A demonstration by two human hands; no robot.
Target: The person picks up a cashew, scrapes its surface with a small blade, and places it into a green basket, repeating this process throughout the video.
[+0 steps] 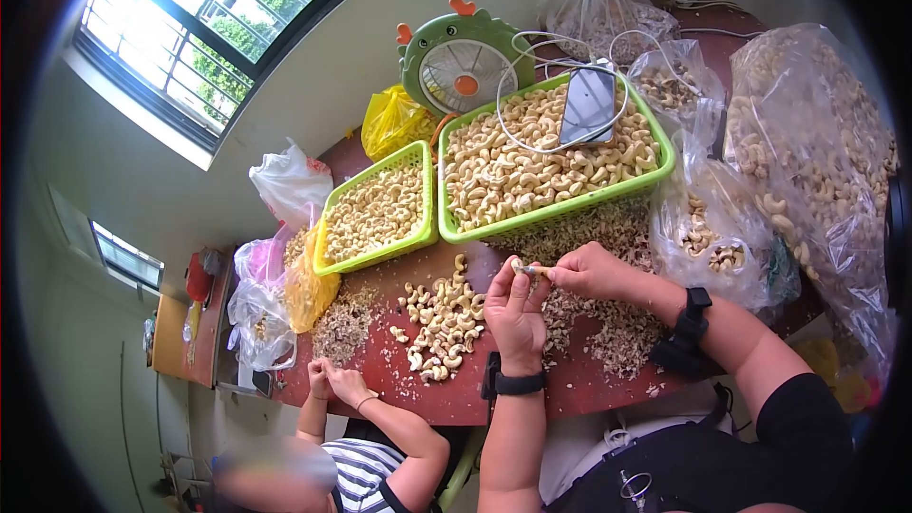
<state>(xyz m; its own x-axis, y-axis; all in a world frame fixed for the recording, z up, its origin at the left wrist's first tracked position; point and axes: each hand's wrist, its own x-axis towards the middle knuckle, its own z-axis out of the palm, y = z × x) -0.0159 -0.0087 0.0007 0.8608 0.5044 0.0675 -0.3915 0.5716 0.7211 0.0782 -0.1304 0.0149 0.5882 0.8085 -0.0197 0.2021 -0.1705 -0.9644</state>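
My left hand (518, 309) pinches a cashew (518, 267) between thumb and fingers, above the red table (432, 399). My right hand (587, 272) is closed on a small tool (535, 270), its tip touching the cashew; the blade is too small to make out. Left of my hands lies a pile of loose cashews (445, 318). Beneath and behind them spread brown skin shavings (613, 323). A large green basket (560, 212) full of cashews stands beyond my hands, with a smaller basket (380, 254) of cashews to its left.
A phone (589, 106) with a white cable rests on the large basket's cashews. Behind stands a green fan (465, 71). Clear bags of cashews (807, 133) fill the right side. Yellow bags (394, 122) and white bags (290, 180) stand left. Another person's hands (332, 382) meet at the front left edge.
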